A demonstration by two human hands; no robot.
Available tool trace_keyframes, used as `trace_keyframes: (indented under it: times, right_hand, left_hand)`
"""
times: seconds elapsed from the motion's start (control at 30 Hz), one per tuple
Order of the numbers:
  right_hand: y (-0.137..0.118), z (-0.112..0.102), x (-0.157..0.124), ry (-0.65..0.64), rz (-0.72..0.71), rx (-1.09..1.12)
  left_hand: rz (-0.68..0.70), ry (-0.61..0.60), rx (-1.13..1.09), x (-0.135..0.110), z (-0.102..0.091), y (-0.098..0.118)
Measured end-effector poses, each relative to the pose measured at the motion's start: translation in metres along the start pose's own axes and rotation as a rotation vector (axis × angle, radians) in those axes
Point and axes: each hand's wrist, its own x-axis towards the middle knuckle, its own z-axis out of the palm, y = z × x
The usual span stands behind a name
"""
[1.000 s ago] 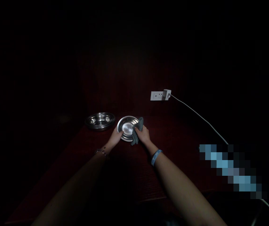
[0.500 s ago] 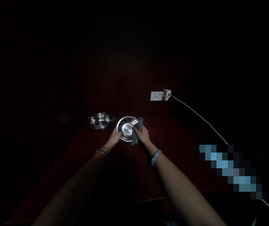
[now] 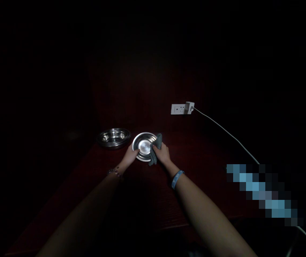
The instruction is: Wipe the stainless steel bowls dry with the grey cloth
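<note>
A shiny round metal bowl (image 3: pixel 143 146) is held tilted toward me, its inside facing the camera. My left hand (image 3: pixel 130 157) grips its left rim, thumb over the edge and fingers hidden behind. At the right rim, my right hand (image 3: pixel 162 154) is closed on a grey-green cloth (image 3: pixel 153 157), pressing it against the bowl's side. The cloth folds over the rim and hangs down below it. To the left of the held bowl, a stack of similar metal bowls (image 3: pixel 114 144) stands on the dark red table (image 3: pixel 169 200).
On the back wall is a white socket plate (image 3: pixel 177 109) with a charger (image 3: pixel 189 107) plugged in. Its white cable (image 3: pixel 227 132) runs down to the right, past a pixelated bluish patch (image 3: pixel 262 194). The surroundings are very dark.
Almost nothing differs. Both hands, the bowl and the cloth stay in nearly the same place, with only a tiny shift to the left.
</note>
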Motion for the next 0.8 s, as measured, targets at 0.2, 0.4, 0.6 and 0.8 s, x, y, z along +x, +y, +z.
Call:
trace_keyframes:
  times: [0.2, 0.4, 0.6, 0.8]
  right_hand:
    - [-0.006, -0.002, -0.004, 0.013, 0.028, -0.018]
    - [-0.010, -0.005, -0.006, 0.003, 0.014, -0.043]
    - [-0.011, -0.005, -0.006, -0.001, 0.023, -0.053]
    - [-0.011, -0.005, -0.005, -0.011, 0.038, -0.031]
  left_hand:
    - [-0.032, 0.001, -0.002, -0.001, 0.000, 0.006]
    - [-0.005, -0.010, 0.003, 0.000, -0.002, -0.002]
    - [-0.013, 0.000, 0.003, -0.001, -0.002, 0.002]
    - [-0.022, 0.008, 0.009, -0.005, 0.000, 0.009]
